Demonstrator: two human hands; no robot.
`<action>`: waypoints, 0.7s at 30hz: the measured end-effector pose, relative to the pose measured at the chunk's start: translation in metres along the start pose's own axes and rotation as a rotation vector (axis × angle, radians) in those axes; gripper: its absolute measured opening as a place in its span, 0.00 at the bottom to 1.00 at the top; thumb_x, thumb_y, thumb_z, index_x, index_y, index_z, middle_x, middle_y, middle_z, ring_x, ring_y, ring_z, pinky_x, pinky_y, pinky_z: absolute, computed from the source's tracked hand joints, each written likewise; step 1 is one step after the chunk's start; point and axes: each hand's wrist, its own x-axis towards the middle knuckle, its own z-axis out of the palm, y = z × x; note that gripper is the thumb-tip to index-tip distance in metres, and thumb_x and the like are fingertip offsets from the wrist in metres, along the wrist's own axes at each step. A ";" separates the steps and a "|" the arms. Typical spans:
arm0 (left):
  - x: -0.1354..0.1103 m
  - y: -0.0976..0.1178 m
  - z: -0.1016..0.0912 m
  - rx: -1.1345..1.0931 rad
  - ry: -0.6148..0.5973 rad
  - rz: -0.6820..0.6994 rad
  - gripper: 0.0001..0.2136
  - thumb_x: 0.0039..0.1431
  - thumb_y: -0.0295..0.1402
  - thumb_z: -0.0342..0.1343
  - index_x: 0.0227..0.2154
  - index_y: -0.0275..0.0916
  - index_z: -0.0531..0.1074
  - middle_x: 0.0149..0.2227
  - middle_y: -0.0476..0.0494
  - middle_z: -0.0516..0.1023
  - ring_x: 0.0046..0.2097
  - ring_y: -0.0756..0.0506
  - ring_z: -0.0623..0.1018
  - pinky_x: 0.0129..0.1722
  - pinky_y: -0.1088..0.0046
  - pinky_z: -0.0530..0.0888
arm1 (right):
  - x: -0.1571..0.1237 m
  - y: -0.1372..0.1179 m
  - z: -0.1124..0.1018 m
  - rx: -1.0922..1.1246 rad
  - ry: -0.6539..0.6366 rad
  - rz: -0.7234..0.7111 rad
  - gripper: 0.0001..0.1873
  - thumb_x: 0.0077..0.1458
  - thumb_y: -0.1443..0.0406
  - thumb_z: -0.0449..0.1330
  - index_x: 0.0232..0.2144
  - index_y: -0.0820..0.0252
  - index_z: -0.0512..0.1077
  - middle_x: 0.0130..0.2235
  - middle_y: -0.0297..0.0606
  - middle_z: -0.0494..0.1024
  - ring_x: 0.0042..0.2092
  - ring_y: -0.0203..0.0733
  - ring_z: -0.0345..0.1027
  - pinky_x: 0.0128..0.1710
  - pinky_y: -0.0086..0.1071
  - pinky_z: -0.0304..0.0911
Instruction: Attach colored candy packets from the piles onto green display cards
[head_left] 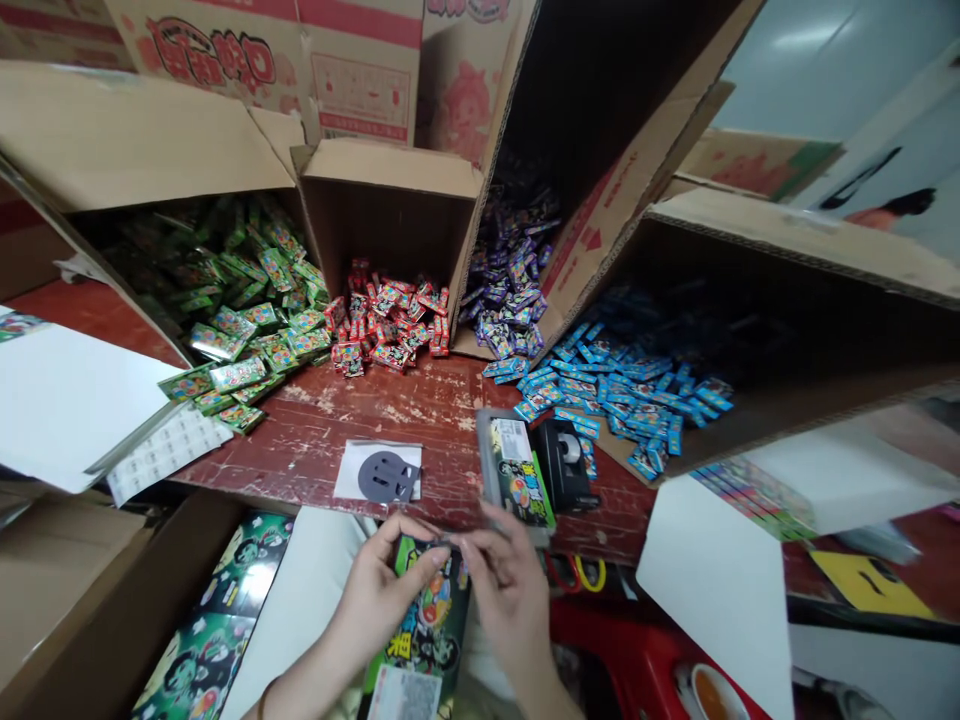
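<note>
My left hand point(379, 590) and my right hand point(506, 585) meet at the fingertips over the top edge of a green printed box point(424, 635) that lies in my lap. Both hands pinch something small and dark at that edge; I cannot make it out. A similar printed box point(517, 475) stands on the red table's point(420, 410) front edge just above my right hand, beside a black tape dispenser point(566, 460). A dark round piece on a white card point(382, 472) lies on the table above my left hand.
Open cardboard boxes lie tipped toward me, spilling small packets: green point(240, 320), red point(386, 325), purple point(510, 290), blue point(622, 385). White sheets lie at the left point(67, 400) and right point(720, 580). A box of green printed packs point(217, 620) stands lower left.
</note>
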 end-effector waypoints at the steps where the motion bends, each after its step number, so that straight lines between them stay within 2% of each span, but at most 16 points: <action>1: 0.001 -0.001 0.000 -0.037 -0.039 -0.028 0.09 0.52 0.36 0.61 0.32 0.40 0.68 0.39 0.47 0.76 0.42 0.46 0.74 0.44 0.72 0.68 | -0.004 0.006 -0.001 -0.073 0.036 -0.091 0.19 0.54 0.63 0.60 0.49 0.54 0.65 0.36 0.38 0.79 0.40 0.44 0.74 0.44 0.39 0.66; 3: 0.002 -0.003 -0.001 -0.112 -0.112 -0.086 0.10 0.52 0.36 0.61 0.34 0.41 0.67 0.38 0.48 0.75 0.39 0.47 0.74 0.40 0.72 0.69 | -0.003 0.013 -0.003 -0.149 0.040 -0.188 0.18 0.54 0.63 0.59 0.49 0.53 0.67 0.38 0.39 0.78 0.42 0.44 0.72 0.47 0.40 0.64; 5: 0.003 -0.003 -0.001 -0.146 -0.130 -0.111 0.11 0.51 0.35 0.62 0.35 0.41 0.66 0.34 0.50 0.74 0.35 0.49 0.73 0.36 0.74 0.69 | 0.009 0.008 -0.006 -0.138 0.001 -0.161 0.14 0.52 0.61 0.62 0.42 0.54 0.71 0.38 0.39 0.77 0.42 0.45 0.71 0.47 0.38 0.64; 7: 0.004 -0.002 -0.001 -0.136 -0.107 -0.103 0.11 0.51 0.35 0.62 0.34 0.41 0.66 0.32 0.52 0.74 0.34 0.49 0.73 0.35 0.74 0.69 | 0.028 -0.010 -0.007 -0.061 -0.074 -0.063 0.08 0.49 0.59 0.64 0.31 0.56 0.74 0.35 0.38 0.74 0.40 0.43 0.68 0.42 0.35 0.64; 10: 0.006 0.000 -0.002 -0.100 -0.065 -0.114 0.09 0.55 0.39 0.58 0.33 0.41 0.66 0.30 0.53 0.72 0.32 0.49 0.72 0.35 0.74 0.68 | 0.054 -0.041 -0.006 0.066 -0.288 0.155 0.13 0.46 0.56 0.66 0.21 0.58 0.71 0.28 0.33 0.71 0.33 0.37 0.64 0.34 0.30 0.60; 13: 0.009 -0.001 -0.004 0.002 -0.012 -0.088 0.09 0.57 0.41 0.54 0.33 0.41 0.67 0.30 0.51 0.72 0.34 0.47 0.71 0.37 0.73 0.67 | 0.061 -0.058 0.000 0.078 -0.444 0.309 0.15 0.41 0.55 0.68 0.20 0.60 0.71 0.24 0.30 0.69 0.29 0.34 0.60 0.30 0.28 0.55; 18: 0.011 0.004 -0.006 0.006 -0.012 -0.079 0.11 0.58 0.43 0.51 0.31 0.40 0.69 0.31 0.49 0.73 0.37 0.44 0.72 0.41 0.70 0.67 | 0.057 -0.050 0.009 -0.031 -0.473 0.318 0.15 0.39 0.57 0.68 0.21 0.62 0.70 0.22 0.28 0.68 0.25 0.32 0.59 0.27 0.27 0.52; 21: 0.008 0.005 -0.006 -0.022 0.057 -0.069 0.14 0.58 0.45 0.49 0.31 0.40 0.70 0.33 0.47 0.75 0.38 0.44 0.73 0.41 0.69 0.69 | 0.057 -0.042 0.014 0.028 -0.476 0.331 0.14 0.37 0.60 0.70 0.20 0.61 0.70 0.22 0.28 0.70 0.24 0.31 0.60 0.25 0.26 0.54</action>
